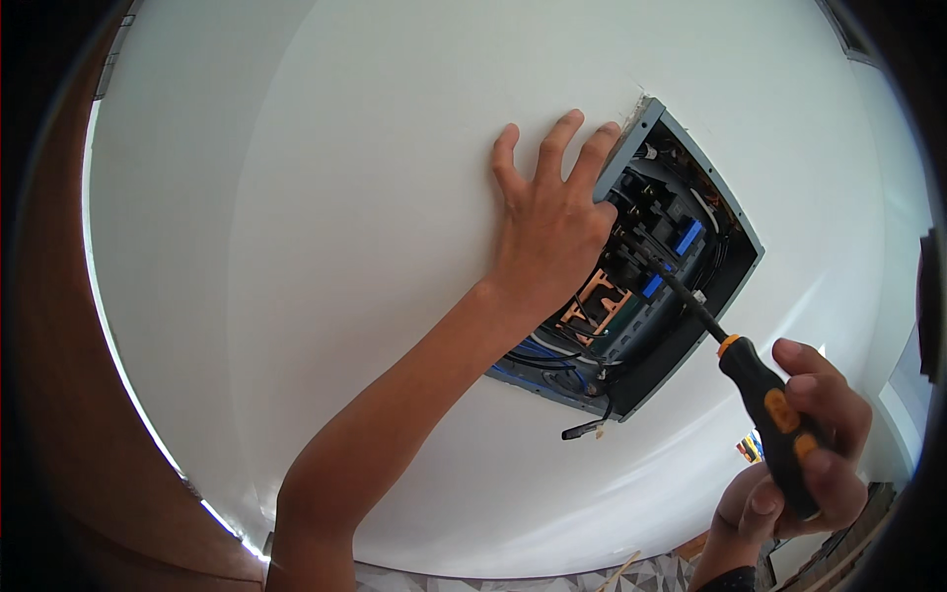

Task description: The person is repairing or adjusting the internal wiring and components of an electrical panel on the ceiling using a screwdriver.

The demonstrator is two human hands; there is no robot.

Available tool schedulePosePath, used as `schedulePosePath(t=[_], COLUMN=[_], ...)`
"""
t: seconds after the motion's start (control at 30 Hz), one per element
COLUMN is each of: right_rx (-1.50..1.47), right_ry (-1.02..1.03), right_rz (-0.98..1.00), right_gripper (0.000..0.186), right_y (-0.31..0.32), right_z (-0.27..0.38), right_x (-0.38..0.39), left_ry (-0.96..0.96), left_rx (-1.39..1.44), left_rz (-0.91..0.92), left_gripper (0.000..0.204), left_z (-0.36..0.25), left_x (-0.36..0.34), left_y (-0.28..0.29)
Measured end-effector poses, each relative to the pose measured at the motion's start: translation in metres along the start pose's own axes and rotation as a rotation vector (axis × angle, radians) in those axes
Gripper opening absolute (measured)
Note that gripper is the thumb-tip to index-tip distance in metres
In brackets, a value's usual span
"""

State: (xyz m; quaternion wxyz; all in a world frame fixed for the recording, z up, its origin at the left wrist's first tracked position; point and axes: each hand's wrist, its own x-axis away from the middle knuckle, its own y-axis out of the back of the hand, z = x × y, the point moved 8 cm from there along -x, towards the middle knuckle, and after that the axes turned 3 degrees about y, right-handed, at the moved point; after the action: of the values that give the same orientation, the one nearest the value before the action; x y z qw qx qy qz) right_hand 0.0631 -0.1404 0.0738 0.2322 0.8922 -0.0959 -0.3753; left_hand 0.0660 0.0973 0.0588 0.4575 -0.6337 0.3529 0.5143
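A grey electrical panel box [631,140] is set into the white wall, uncovered, so its breakers and wiring show. My right hand [824,454] grips a screwdriver [755,380] by its black and orange handle. The shaft points up and left into the box, and its tip is among the black circuit breakers [643,207] near a blue switch lever [653,286]. My left hand [552,217] rests with spread fingers on the wall and the box's left edge. Its thumb reaches over that edge toward the breakers. Whether the tip sits in a screw, I cannot tell.
Blue and black wires [543,355] crowd the lower part of the box, beside a copper-coloured bracket [597,306]. A loose cable end [582,430] hangs below the bottom corner. Brown wood [59,345] borders the wall at left. Patterned flooring [493,582] shows at the bottom.
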Motion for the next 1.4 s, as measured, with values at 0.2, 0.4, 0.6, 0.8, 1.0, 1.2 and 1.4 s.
schedulePosePath(t=[0.2, 0.4, 0.6, 0.8, 1.0, 1.2, 1.4], right_rx=[0.263, 0.064, 0.233, 0.41, 0.254, 0.016, 0.099], right_ry=[-0.02, 0.07, -0.036, -0.098, 0.083, 0.016, 0.1], right_rz=[-0.056, 0.024, -0.033, -0.123, -0.093, -0.145, -0.3], right_gripper=[0.04, 0.038, 0.056, 0.059, 0.057, 0.022, 0.035], right_y=[0.008, 0.002, 0.011, 0.031, 0.014, 0.007, 0.005], right_z=[0.002, 0.004, -0.011, -0.015, -0.007, -0.017, -0.003], right_x=[0.005, -0.006, -0.009, 0.009, -0.017, -0.005, -0.021], left_ry=[0.002, 0.007, 0.002, 0.002, -0.006, -0.003, -0.007], left_rx=[-0.015, -0.005, -0.022, -0.011, -0.002, -0.02, -0.03], left_rz=[-0.001, 0.015, -0.002, 0.015, -0.01, 0.027, 0.014], left_gripper=[0.012, 0.012, 0.013, 0.013, 0.013, 0.013, 0.014], left_z=[0.0, -0.005, 0.002, -0.006, -0.004, -0.004, -0.004], left_x=[-0.002, -0.003, 0.003, -0.005, -0.003, -0.003, -0.004], left_y=[0.002, 0.002, 0.003, 0.001, 0.004, 0.001, 0.001])
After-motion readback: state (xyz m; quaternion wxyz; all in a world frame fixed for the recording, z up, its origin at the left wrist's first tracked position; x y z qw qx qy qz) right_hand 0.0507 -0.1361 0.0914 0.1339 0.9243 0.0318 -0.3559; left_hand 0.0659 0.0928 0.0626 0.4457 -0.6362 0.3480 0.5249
